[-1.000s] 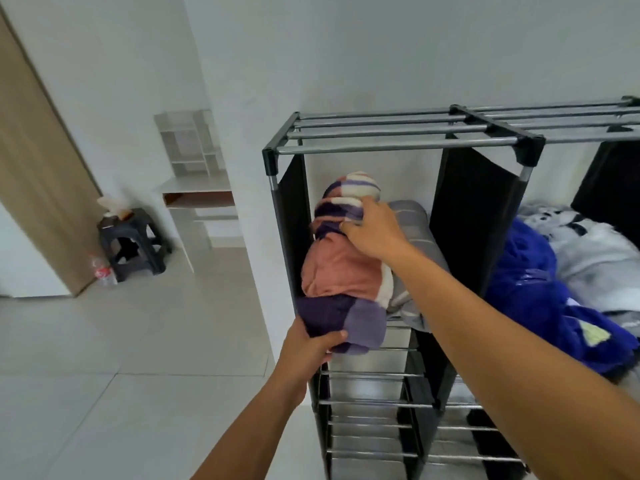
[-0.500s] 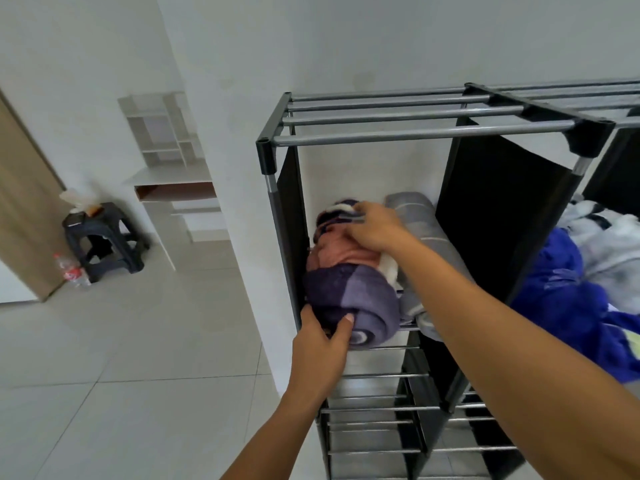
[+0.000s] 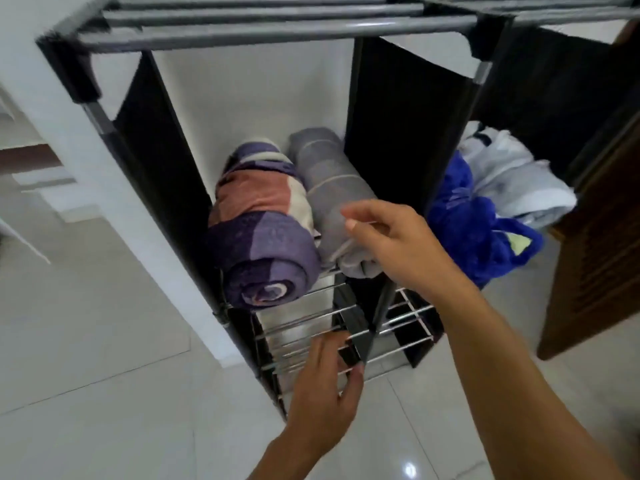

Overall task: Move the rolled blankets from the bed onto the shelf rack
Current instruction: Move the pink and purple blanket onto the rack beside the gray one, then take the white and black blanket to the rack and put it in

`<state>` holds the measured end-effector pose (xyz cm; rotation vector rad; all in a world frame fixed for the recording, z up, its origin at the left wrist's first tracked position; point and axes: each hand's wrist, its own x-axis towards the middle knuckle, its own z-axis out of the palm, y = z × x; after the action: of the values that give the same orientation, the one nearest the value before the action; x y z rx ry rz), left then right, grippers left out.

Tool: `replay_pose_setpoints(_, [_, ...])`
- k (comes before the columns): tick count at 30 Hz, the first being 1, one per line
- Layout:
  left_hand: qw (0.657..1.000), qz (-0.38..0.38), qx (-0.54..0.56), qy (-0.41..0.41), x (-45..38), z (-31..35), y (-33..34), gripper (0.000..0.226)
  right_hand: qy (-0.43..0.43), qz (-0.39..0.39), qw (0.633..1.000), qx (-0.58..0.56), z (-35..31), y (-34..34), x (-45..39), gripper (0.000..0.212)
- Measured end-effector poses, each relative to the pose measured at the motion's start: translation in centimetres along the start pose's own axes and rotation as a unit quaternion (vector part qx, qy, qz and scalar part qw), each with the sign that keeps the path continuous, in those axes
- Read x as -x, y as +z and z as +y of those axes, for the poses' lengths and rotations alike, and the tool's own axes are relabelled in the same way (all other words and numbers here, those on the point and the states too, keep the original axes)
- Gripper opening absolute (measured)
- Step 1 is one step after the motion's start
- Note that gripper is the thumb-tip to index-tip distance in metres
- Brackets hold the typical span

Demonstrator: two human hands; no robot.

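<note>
A: Starting at the left, what stands there?

B: White wall and pale floor tiles [image 3: 86, 341], then the shelf rack [image 3: 277, 27], its grey top bars at the far edge and black fabric side panels hanging below them.

A: And in the rack's left compartment?

B: Two rolled blankets lie side by side on the wire shelf, touching along their length. The left one is the purple and pink blanket [image 3: 263, 233], its spiral end facing near and hanging slightly past the front bar. To its right is the grey blanket [image 3: 329, 181], pressed against the black divider panel [image 3: 398, 116].

A: Where are the hands?

B: The left hand [image 3: 325, 386] is low and near, in front of the lower wire shelves, below the purple roll. Its grip is apart, fingers loosely spread, touching neither blanket. The right hand [image 3: 398, 244] is higher, over the near end of the grey blanket; its grip is also apart, thumb and fingers slack, holding nothing. I cannot tell whether the fingertips brush the grey cloth.

A: Further right?

B: In the next compartment, a crumpled blue blanket [image 3: 478, 230] with a white one [image 3: 512, 174] behind it, both loose. At the far right edge, a dark wooden door [image 3: 595, 254].
</note>
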<state>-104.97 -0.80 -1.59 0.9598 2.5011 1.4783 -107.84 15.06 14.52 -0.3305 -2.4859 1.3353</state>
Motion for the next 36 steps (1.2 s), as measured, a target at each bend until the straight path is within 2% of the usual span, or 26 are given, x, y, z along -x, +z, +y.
replay_pose_setpoints(4, [0.973, -0.218, -0.076, -0.001, -1.9, 0.6, 5.3, 0.037, 0.11, 0.068, 0.991, -0.017, 5.5, -4.7, 9.5, 0.013])
replay_pose_setpoints(7, [0.934, -0.339, -0.115, 0.017, -3.0, 3.1, 9.8, 0.039, 0.23, 0.157, 0.96, -0.012, 10.5, -7.4, 16.7, 0.021])
replay_pose_setpoints(10, [0.891, -0.432, -0.123, 0.068, -1.6, 8.1, 14.6, 0.042, 0.327, 0.255, 0.91, -0.026, 13.7, -9.7, 26.0, 0.017])
replay_pose_setpoints(14, [0.83, -0.533, -0.118, 0.116, 4.5, 15.4, 20.0, 0.046, 0.379, 0.376, 0.843, -0.058, 13.4, -11.3, 39.3, 0.016])
replay_pose_setpoints(16, [0.803, -0.579, -0.089, 0.113, 9.5, 18.7, 22.7, 0.04, 0.392, 0.446, 0.802, -0.061, 12.7, -11.8, 46.5, 0.019])
replay_pose_setpoints(18, [0.768, -0.631, -0.048, 0.097, 15.6, 21.8, 24.9, 0.023, 0.417, 0.495, 0.759, -0.065, 11.9, -11.6, 54.4, 0.018])
replay_pose_setpoints(20, [0.719, -0.689, -0.031, 0.092, 22.2, 24.7, 26.8, 0.007, 0.436, 0.552, 0.706, -0.082, 10.8, -10.4, 62.4, 0.014])
replay_pose_setpoints(21, [0.696, -0.711, -0.028, 0.094, 25.6, 26.0, 27.7, 0.006, 0.442, 0.586, 0.673, -0.092, 10.0, -9.5, 66.4, 0.012])
replay_pose_setpoints(24, [0.637, -0.762, -0.029, 0.113, 35.7, 29.4, 29.6, 0.009, 0.444, 0.695, 0.551, -0.128, 6.8, -6.3, 77.6, 0.01])
replay_pose_setpoints(27, [0.578, -0.801, -0.049, 0.147, 44.6, 32.1, 30.6, 0.008, 0.431, 0.771, 0.442, -0.153, 3.7, -2.6, 85.9, 0.007])
replay_pose_setpoints(30, [0.498, -0.842, -0.076, 0.193, 52.5, 34.6, 31.2, 0.011, 0.424, 0.826, 0.33, -0.17, 1.9, 0.8, 91.8, 0.005])
replay_pose_setpoints(33, [0.425, -0.869, -0.103, 0.232, 59.6, 36.9, 32.3, 0.013, 0.424, 0.851, 0.249, -0.184, 1.1, 3.0, 96.1, 0.006])
replay_pose_setpoints(36, [0.38, -0.883, -0.113, 0.25, 66.1, 39.1, 34.5, 0.015, 0.437, 0.858, 0.195, -0.184, 1.4, 3.3, 100.3, 0.006])
